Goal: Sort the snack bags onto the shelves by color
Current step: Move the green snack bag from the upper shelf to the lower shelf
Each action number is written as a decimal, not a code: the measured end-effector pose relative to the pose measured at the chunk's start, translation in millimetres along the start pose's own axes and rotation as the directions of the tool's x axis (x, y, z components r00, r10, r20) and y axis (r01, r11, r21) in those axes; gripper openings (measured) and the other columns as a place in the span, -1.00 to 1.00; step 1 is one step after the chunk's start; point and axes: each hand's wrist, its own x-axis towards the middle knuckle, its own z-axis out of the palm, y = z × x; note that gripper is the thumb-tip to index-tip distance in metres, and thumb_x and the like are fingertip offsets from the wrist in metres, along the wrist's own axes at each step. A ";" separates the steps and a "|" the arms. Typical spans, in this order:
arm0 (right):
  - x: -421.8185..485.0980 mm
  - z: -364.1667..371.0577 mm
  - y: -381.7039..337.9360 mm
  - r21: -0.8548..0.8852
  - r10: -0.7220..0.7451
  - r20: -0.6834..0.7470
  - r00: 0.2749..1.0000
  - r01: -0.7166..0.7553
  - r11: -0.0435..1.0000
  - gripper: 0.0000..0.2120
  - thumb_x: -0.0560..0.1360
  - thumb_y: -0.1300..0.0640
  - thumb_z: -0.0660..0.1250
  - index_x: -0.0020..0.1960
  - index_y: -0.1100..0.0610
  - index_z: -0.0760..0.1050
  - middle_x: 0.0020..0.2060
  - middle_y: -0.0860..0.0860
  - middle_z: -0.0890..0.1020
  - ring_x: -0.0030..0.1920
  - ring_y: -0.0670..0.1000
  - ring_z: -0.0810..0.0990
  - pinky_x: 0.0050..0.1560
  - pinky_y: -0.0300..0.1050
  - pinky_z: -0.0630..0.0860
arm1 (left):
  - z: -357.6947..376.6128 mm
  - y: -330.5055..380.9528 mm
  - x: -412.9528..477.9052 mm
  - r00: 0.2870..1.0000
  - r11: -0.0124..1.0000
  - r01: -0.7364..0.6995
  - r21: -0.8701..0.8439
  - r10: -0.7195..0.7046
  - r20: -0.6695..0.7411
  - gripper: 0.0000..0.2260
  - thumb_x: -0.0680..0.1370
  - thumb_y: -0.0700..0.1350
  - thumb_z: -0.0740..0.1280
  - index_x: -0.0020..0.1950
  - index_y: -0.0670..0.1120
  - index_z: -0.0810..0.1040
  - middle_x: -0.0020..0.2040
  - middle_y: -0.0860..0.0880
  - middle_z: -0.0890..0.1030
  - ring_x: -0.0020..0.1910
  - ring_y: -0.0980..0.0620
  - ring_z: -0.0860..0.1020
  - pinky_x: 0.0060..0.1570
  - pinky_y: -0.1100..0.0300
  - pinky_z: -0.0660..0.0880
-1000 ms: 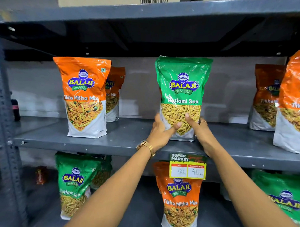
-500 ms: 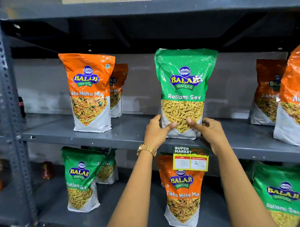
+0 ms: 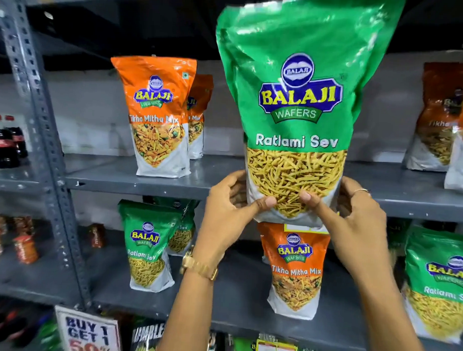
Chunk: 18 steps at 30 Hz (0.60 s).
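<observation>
Head view shows the green snack bag (image 3: 297, 106) held up in front of the orange-bag shelf (image 3: 136, 177), left hand (image 3: 225, 214) and right hand (image 3: 355, 219) pinching its lower corners. Glossy film looks slippery, contents light and crushable; gripping low at the stiff bottom seam seems wisest.

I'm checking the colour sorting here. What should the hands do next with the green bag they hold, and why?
Probably lower the green Ratlami Sev bag, gripped at its base by the left hand and right hand, to the lower shelf. The upper shelf holds only orange bags, while green bags stand below.
</observation>
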 end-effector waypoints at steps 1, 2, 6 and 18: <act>-11.4 2.5 0.3 0.022 0.009 0.015 1.000 -0.009 1.000 -0.59 0.28 -0.22 0.44 0.06 -0.09 0.54 -0.03 -0.18 0.69 -0.01 -0.21 0.65 -0.02 -0.24 0.57 | -6.6 -0.6 -10.7 1.000 1.000 -0.002 0.006 0.002 0.004 -0.58 0.27 -0.12 0.57 0.07 0.09 0.56 -0.01 0.07 0.70 -0.01 0.11 0.67 -0.03 0.25 0.58; -22.0 4.5 4.1 0.039 0.016 0.032 0.999 -0.017 0.999 -0.59 0.26 -0.22 0.45 0.04 -0.10 0.53 -0.03 -0.18 0.69 0.00 -0.21 0.66 0.00 -0.22 0.57 | -12.9 -2.7 -20.6 1.000 1.000 -0.002 0.013 0.002 0.009 -0.56 0.24 -0.10 0.57 0.06 0.11 0.55 -0.04 0.11 0.71 -0.02 0.12 0.67 -0.05 0.28 0.57; -60.6 26.9 34.2 0.051 0.086 0.089 0.992 -0.091 0.995 -0.49 0.26 -0.18 0.52 0.13 -0.04 0.49 0.03 -0.08 0.70 0.07 -0.08 0.66 0.12 0.01 0.57 | -32.7 -28.6 -54.7 0.999 0.995 0.045 0.091 -0.047 0.012 -0.50 0.22 -0.10 0.57 0.06 0.19 0.49 -0.02 0.24 0.68 0.02 0.18 0.64 0.00 0.31 0.54; -153.0 102.4 142.2 -0.133 0.410 0.263 0.873 -0.389 0.912 -0.52 0.38 -0.02 0.48 0.21 0.10 0.42 0.11 -0.01 0.58 0.12 0.01 0.51 0.09 -0.14 0.38 | -61.2 -167.1 -128.2 0.917 0.890 0.389 0.237 -0.398 -0.013 -0.46 0.28 -0.26 0.57 0.12 0.01 0.39 0.10 0.05 0.59 0.13 0.15 0.59 0.20 0.19 0.52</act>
